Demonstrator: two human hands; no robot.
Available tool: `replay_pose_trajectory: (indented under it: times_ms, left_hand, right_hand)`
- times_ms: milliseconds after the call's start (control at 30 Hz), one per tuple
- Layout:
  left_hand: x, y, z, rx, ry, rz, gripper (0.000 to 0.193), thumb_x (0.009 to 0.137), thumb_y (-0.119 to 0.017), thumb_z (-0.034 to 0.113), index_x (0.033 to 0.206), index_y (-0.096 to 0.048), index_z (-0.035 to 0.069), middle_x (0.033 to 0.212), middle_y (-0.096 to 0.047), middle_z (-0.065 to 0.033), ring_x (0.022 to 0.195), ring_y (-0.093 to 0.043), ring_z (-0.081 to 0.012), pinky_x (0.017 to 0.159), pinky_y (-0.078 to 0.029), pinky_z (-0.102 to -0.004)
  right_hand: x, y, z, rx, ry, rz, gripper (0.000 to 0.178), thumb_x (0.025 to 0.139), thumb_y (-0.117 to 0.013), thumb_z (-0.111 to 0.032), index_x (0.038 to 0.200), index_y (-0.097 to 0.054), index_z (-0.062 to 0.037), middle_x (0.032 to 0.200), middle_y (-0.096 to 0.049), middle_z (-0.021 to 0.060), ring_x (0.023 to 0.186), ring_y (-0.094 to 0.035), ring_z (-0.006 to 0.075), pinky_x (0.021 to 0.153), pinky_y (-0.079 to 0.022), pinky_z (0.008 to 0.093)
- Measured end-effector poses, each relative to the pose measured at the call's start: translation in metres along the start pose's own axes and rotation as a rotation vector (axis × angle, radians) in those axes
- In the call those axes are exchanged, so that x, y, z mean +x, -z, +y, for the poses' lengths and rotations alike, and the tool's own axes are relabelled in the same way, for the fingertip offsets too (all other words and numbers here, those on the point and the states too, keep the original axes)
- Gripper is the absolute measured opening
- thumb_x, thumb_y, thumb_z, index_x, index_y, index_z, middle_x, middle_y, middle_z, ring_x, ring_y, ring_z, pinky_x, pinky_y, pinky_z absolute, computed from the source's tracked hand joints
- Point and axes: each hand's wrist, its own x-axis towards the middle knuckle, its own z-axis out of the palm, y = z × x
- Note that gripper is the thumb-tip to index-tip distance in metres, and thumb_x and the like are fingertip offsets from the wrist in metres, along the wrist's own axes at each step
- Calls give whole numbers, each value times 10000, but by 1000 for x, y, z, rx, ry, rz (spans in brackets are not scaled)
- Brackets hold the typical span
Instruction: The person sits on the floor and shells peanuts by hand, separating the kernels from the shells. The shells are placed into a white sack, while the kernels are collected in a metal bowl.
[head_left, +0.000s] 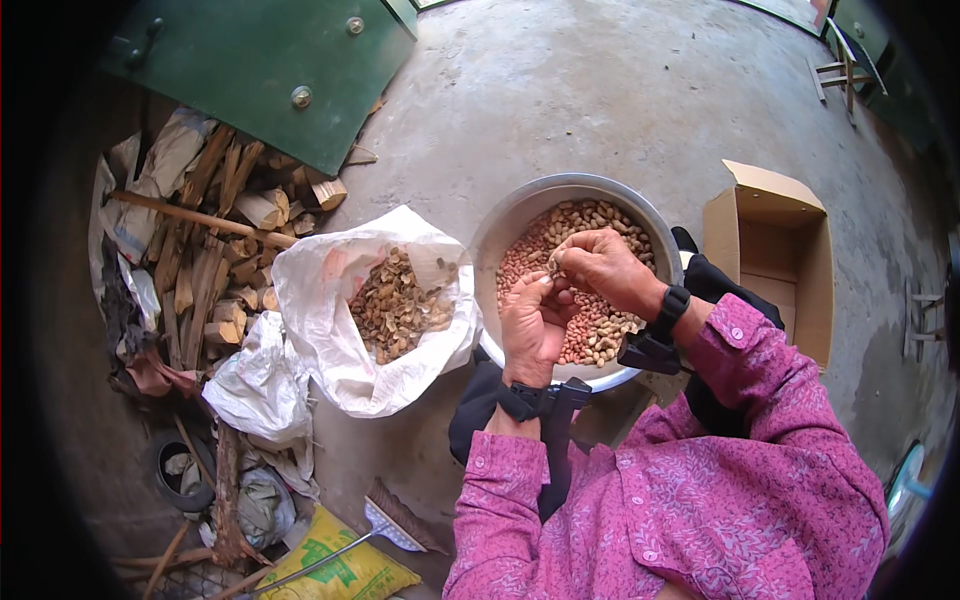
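Note:
A wide metal basin (486, 225) holds shelled pink peanuts (512, 275) and unshelled peanuts (600, 215). Over it, my right hand (610, 270) pinches a peanut (553, 266) between thumb and fingertips. Just below and to the left, my left hand (530, 335) is turned palm up with its fingers curled in and its thumb raised toward the right fingertips. What lies in the curled left fingers is hidden. Left of the basin, an open white woven sack (315, 290) with a rolled-down mouth contains brown peanut shells (390, 310).
An open cardboard box (815, 270) stands right of the basin. Split firewood (205, 270) is piled at the left, under a green panel (270, 70). A yellow sack (345, 560) and a broom (395, 520) lie at the lower left. A chair (850, 65) stands far right.

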Motion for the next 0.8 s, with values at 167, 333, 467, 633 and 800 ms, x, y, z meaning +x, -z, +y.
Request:
replay_pose_trajectory:
  times_ms: [167, 333, 467, 633, 800]
  left_hand:
    - [1, 9, -3, -35, 136, 54, 69, 841, -528, 91, 896, -568, 76, 740, -605, -48, 645, -574, -152, 584, -498, -307]
    - [0, 12, -2, 44, 160, 29, 30, 798, -587, 98, 819, -585, 76, 759, -602, -42, 649, -539, -151, 602, -442, -294]
    - [-3, 7, -2, 107, 129, 91, 49, 827, -586, 140, 833, -585, 91, 764, -603, -43, 648, -538, -154, 600, -439, -306]
    - [-6, 0, 1, 84, 91, 57, 106, 859, -583, 197, 848, -584, 92, 768, -599, -40, 631, -532, -145, 597, -448, -306]
    - [-7, 12, 15, 133, -77, 36, 122, 863, -581, 184, 818, -570, 71, 697, -575, -32, 570, -519, -122, 560, -461, -273]
  right_hand:
    - [2, 0, 5, 15, -48, -8, 168, 835, -530, -147, 754, -598, -16, 588, -502, -32, 481, -410, 23, 424, -313, 187]
    - [0, 0, -7, -101, -43, -8, 227, 775, -505, -125, 713, -582, 80, 610, -543, 55, 596, -491, 97, 521, -407, 279]
    - [2, 2, -3, -230, 61, -14, 218, 767, -516, -124, 719, -580, 79, 599, -546, 89, 582, -495, 115, 529, -415, 309]
    - [4, 1, 7, -375, 261, -17, 207, 762, -532, -127, 696, -586, 62, 584, -535, 140, 563, -509, 146, 539, -417, 342]
    - [5, -3, 2, -273, 84, -119, 181, 776, -552, -127, 733, -593, 44, 584, -537, 137, 547, -537, 204, 536, -429, 342]
